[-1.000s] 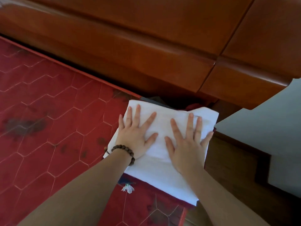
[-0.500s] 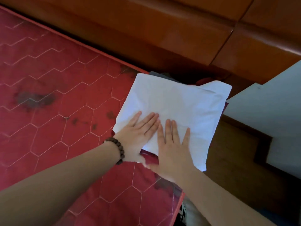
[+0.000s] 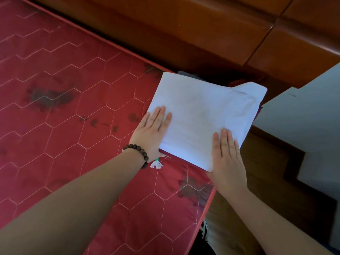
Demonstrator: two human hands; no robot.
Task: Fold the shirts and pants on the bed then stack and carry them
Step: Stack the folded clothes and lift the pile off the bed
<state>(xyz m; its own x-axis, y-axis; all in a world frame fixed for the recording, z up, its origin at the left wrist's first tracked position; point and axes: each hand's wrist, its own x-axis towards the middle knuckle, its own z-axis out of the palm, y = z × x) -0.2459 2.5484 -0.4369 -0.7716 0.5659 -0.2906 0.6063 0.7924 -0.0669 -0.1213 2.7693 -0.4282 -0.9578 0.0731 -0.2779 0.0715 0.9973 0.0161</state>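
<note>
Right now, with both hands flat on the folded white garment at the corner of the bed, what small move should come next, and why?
Probably slide the fingers under the pile's edges to lift it: the left hand and right hand rest flat at opposite near corners of the white garment, already folded, with darker clothes peeking out beneath.

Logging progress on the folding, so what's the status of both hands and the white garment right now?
Left hand and right hand both flat, pressing the folded white garment. Garment at the red mattress corner, atop darker clothes. Nothing in the way.
</note>
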